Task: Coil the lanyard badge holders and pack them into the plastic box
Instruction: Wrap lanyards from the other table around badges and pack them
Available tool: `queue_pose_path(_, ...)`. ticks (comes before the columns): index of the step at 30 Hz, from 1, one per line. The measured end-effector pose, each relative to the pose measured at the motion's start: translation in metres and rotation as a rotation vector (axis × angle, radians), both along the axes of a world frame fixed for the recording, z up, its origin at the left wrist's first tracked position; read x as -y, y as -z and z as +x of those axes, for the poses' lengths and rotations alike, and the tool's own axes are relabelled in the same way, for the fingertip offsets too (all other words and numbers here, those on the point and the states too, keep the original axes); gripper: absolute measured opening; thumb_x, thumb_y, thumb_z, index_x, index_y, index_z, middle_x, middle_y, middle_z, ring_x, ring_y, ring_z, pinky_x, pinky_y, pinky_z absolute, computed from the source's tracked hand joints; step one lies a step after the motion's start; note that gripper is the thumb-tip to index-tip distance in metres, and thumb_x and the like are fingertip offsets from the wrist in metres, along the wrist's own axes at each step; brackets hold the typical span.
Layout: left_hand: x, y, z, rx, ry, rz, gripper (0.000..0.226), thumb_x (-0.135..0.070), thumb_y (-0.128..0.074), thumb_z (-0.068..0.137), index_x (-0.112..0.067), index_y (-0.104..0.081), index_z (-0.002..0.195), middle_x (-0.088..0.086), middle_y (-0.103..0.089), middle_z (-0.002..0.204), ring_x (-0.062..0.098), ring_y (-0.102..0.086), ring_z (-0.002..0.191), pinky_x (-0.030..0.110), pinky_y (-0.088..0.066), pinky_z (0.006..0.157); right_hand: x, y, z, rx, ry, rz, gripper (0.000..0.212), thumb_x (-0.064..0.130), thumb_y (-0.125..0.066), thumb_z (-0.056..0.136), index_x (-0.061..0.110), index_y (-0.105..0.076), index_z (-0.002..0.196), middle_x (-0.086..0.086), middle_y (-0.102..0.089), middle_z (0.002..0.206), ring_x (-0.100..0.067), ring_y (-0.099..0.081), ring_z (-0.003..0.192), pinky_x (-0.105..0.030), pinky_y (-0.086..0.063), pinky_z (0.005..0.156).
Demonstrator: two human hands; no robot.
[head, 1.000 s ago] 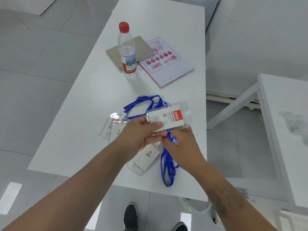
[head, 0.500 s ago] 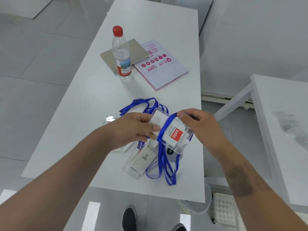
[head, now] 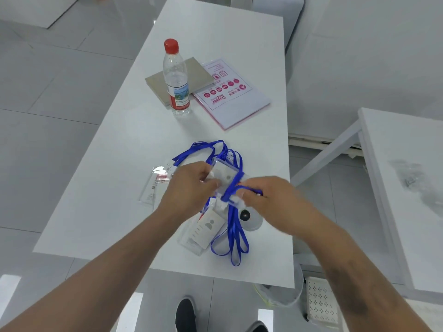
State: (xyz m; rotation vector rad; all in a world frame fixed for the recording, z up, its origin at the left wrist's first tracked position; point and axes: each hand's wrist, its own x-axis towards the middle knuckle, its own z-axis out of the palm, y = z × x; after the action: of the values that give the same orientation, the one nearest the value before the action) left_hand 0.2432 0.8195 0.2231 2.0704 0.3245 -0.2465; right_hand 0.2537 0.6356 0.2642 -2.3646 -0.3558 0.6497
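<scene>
My left hand (head: 191, 185) grips a clear badge holder (head: 224, 176) above the white table (head: 115, 188). A blue lanyard (head: 233, 185) runs across the holder, and my right hand (head: 266, 195) pinches that strap at the holder's right side. More blue strap (head: 233, 238) hangs down in loops to the table near its front edge. Another badge holder with a grey card (head: 203, 230) lies under my hands. Further clear holders (head: 155, 185) lie to the left. A clear round piece with a dark centre (head: 249, 216) lies under my right wrist. I see no plastic box that I can name for certain.
A water bottle with a red cap (head: 176, 77) stands upright mid-table, in front of a grey board (head: 158, 82). A pink-printed booklet (head: 232, 94) lies to its right. A second white table (head: 405, 200) stands on the right, a perforated white basket (head: 321, 303) on the floor.
My right hand has carried the blue strap across the held badge holder and down to its right side. The holder has turned, so its red label no longer shows.
</scene>
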Motion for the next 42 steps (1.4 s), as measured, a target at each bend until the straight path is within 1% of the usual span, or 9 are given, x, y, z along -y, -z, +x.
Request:
queue_pose_path(4, -0.016, -0.027, -0.005, -0.336, 0.295, -0.271, 0.011, -0.009, -0.071, 0.087, -0.02, -0.07, 0.085, -0.001, -0.075, 0.077, 0.011, -0.07, 0.072, 0.017, -0.047, 0.055, 0.014, -0.006, 0.02, -0.033, 0.23, 0.219, 0.009, 0.028, -0.067, 0.09, 0.03, -0.076, 0.088, 0.023, -0.069, 0.07, 0.01, -0.058, 0.062, -0.003, -0.04, 0.056)
queue_pose_path(9, -0.018, -0.027, -0.01, -0.382, -0.047, -0.956, 0.025, -0.009, -0.072, 0.076, -0.01, -0.07, 0.101, 0.013, -0.075, 0.098, 0.018, -0.073, 0.076, 0.029, -0.053, 0.075, 0.011, 0.016, 0.0, -0.175, 0.414, 0.295, 0.037, 0.014, -0.053, 0.096, 0.029, -0.073, 0.069, 0.002, -0.06, 0.063, -0.01, -0.046, 0.055, -0.022, -0.04, 0.056)
queue_pose_path(13, -0.001, -0.009, -0.013, -0.222, -0.306, -0.588, 0.017, -0.008, -0.071, 0.087, -0.002, -0.066, 0.101, 0.015, -0.075, 0.097, 0.017, -0.076, 0.076, 0.029, -0.061, 0.071, -0.01, 0.022, -0.037, -0.167, 0.138, 0.096, 0.033, 0.032, -0.041, 0.102, 0.02, -0.063, 0.081, -0.006, -0.056, 0.073, -0.014, -0.038, 0.059, -0.029, -0.035, 0.058)
queue_pose_path(17, 0.006, -0.004, -0.023, -0.127, -0.13, -0.194, 0.011, -0.017, -0.072, 0.088, -0.01, -0.065, 0.094, 0.0, -0.075, 0.08, 0.003, -0.072, 0.065, 0.028, -0.058, 0.064, -0.003, 0.006, -0.041, 0.075, -0.001, -0.089, 0.024, 0.027, -0.046, 0.1, 0.015, -0.063, 0.087, 0.003, -0.058, 0.085, -0.015, -0.054, 0.078, -0.028, -0.043, 0.071)
queue_pose_path(23, 0.022, -0.026, -0.038, -0.261, 0.095, -0.317, 0.005, -0.013, -0.072, 0.087, -0.015, -0.068, 0.09, -0.011, -0.074, 0.07, 0.001, -0.069, 0.059, 0.016, -0.051, 0.054, 0.036, -0.002, -0.029, 0.212, 0.305, 0.076, 0.016, 0.041, -0.084, 0.069, 0.043, -0.068, 0.065, 0.02, -0.065, 0.079, -0.002, -0.056, 0.083, -0.02, -0.039, 0.064)
queue_pose_path(26, 0.043, -0.032, -0.046, -0.274, 0.115, -0.361, 0.007, -0.012, -0.072, 0.087, -0.014, -0.069, 0.094, -0.011, -0.076, 0.074, 0.003, -0.07, 0.063, 0.016, -0.052, 0.058, 0.06, -0.005, -0.035, 0.183, 0.394, 0.146, 0.018, 0.037, -0.089, 0.062, 0.033, -0.072, 0.067, 0.014, -0.061, 0.091, -0.003, -0.056, 0.091, -0.018, -0.041, 0.068)
queue_pose_path(31, 0.106, -0.041, -0.063, -0.285, 0.097, -0.398, 0.004, -0.011, -0.071, 0.088, -0.011, -0.068, 0.09, -0.011, -0.074, 0.068, 0.003, -0.068, 0.058, 0.019, -0.051, 0.059, 0.119, -0.02, -0.052, -0.152, 0.509, 0.43, 0.018, 0.013, -0.088, 0.067, 0.008, -0.072, 0.074, -0.005, -0.07, 0.065, -0.011, -0.063, 0.056, -0.018, -0.046, 0.05)
queue_pose_path(37, 0.209, -0.045, -0.09, -0.278, 0.004, -0.456, 0.018, -0.005, -0.072, 0.085, 0.005, -0.065, 0.098, 0.006, -0.077, 0.082, 0.014, -0.072, 0.071, 0.021, -0.052, 0.057, 0.223, -0.023, -0.068, -0.193, 0.553, 0.494, 0.018, 0.01, -0.085, 0.071, 0.008, -0.069, 0.081, -0.003, -0.072, 0.07, -0.009, -0.065, 0.058, -0.017, -0.05, 0.052)
queue_pose_path(42, 0.296, -0.059, -0.113, -0.278, -0.051, -0.492, 0.012, -0.008, -0.073, 0.085, -0.007, -0.071, 0.097, 0.008, -0.078, 0.091, 0.022, -0.075, 0.082, 0.024, -0.058, 0.068, 0.307, -0.028, -0.081, -0.163, 0.538, 0.446, 0.026, 0.018, -0.084, 0.074, 0.015, -0.064, 0.09, 0.001, -0.075, 0.081, -0.007, -0.07, 0.065, -0.016, -0.052, 0.053)
